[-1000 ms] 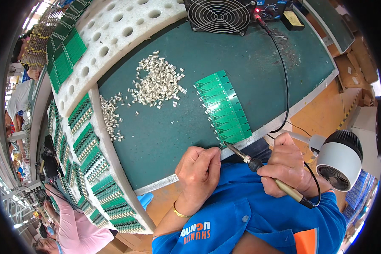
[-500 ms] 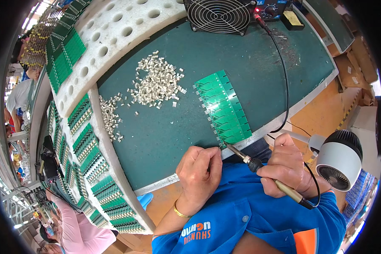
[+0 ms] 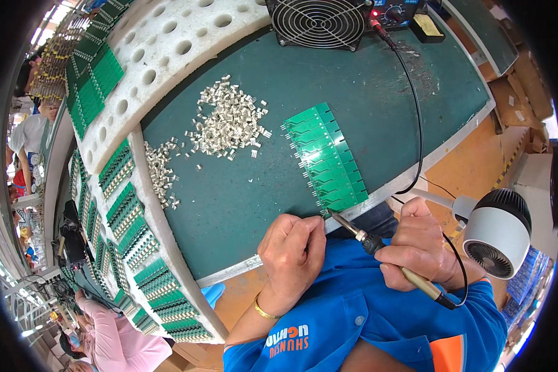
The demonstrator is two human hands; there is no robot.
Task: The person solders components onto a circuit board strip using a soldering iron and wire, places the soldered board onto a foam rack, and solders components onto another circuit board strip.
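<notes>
My left hand [image 3: 291,254] is closed in a pinch just below the bottom corner of a green circuit board panel [image 3: 325,158]; whatever its fingertips hold is too small to make out. My right hand [image 3: 412,245] grips a soldering iron [image 3: 425,284], whose metal tip reaches the panel's bottom corner beside my left fingertips. The panel lies on a dark green mat [image 3: 229,211], small silvery pins along its left edge. A large pile of small white-and-metal connectors [image 3: 223,121] lies to its left, with a smaller pile [image 3: 158,173] further left.
Foam trays [image 3: 167,46] with circuit boards [image 3: 127,173] line the left. A fan [image 3: 316,22], soldering station [image 3: 394,12] and sponge holder [image 3: 428,28] stand at the back. A white fan [image 3: 496,232] sits at right. A co-worker in pink [image 3: 121,341] works lower left; other people are beyond.
My hands and the iron have barely moved. The co-worker in pink at the lower left has shifted an arm and their body slightly.
</notes>
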